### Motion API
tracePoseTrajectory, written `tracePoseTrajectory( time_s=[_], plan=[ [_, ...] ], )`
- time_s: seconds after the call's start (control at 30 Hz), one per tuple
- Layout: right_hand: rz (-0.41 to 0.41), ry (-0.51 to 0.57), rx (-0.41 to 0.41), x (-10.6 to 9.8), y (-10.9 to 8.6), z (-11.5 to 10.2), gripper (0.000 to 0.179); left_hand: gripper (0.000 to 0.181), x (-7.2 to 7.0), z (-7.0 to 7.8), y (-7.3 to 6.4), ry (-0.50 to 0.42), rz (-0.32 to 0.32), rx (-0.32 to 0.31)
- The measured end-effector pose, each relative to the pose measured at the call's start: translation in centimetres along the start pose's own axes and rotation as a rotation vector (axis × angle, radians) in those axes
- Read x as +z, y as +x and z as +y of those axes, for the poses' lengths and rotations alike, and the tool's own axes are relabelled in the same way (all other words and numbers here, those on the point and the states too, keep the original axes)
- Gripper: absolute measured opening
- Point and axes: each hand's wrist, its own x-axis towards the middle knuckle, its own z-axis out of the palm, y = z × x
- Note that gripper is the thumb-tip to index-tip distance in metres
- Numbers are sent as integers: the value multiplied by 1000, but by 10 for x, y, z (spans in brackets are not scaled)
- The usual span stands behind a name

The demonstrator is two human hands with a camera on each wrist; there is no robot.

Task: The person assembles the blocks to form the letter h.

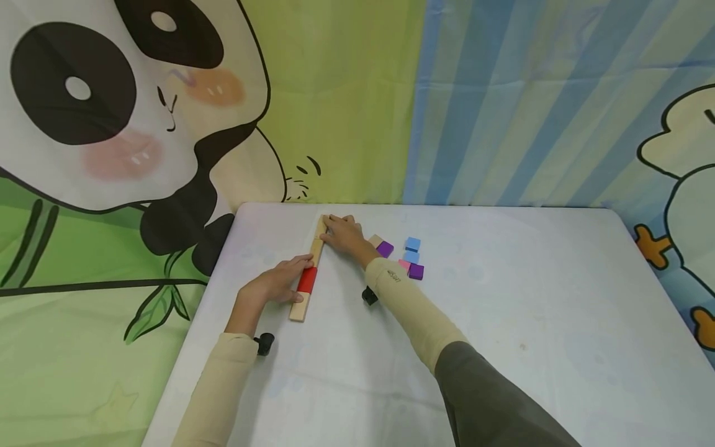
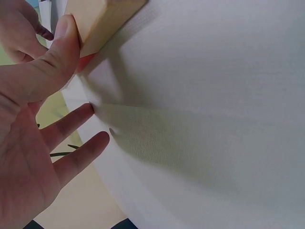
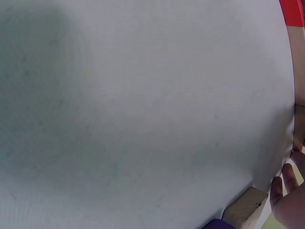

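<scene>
Flat blocks lie end to end in a slanted row on the left of the table in the head view. A red block [image 1: 307, 280] sits between a plain wooden block [image 1: 299, 309] at the near end and another wooden block [image 1: 316, 251] beyond it. My left hand [image 1: 277, 281] is spread along the row's left side. Its thumb [image 2: 64, 47] presses the near wooden block [image 2: 97, 21], and the lower fingers stretch out. My right hand [image 1: 344, 237] reaches the row's far end, thumb and fingertips against the right side of the farthest wooden block [image 1: 321, 225].
Right of the right hand lie loose blocks: a purple block [image 1: 385, 249], a blue block [image 1: 413, 244], a second purple block [image 1: 416, 271], a pink block [image 1: 404, 266] and a wooden block [image 3: 246, 208]. A printed curtain [image 1: 346, 124] hangs behind the white table [image 1: 530, 310].
</scene>
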Motion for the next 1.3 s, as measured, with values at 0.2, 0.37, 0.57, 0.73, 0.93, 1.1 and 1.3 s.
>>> tracePoseTrajectory(
  time_s=[0.2, 0.37, 0.57, 0.73, 0.93, 1.1, 1.3],
  plan=[
    [-27, -26, -8, 1, -2, -1, 61, 86, 1, 0, 0, -7, -1, -5],
    [-30, 28, -23, -5, -4, 3, 62, 86, 2, 0, 0, -11, -2, 3],
    [8, 167, -80, -39, -16, 32, 66, 84, 1, 2, 0, -11, 8, 3],
    [26, 256, -155, -58, -47, 79, 66, 82, 2, 2, -3, -6, 10, 27],
    [65, 308, -197, -51, -107, 122, 62, 80, 2, 0, -7, 0, 14, 27],
    [158, 284, -219, -35, -150, 142, 64, 79, 0, -1, -7, 1, 23, 35],
    [289, 205, -238, -14, -184, 148, 65, 81, 0, -1, -3, -9, 17, 47]
  ],
)
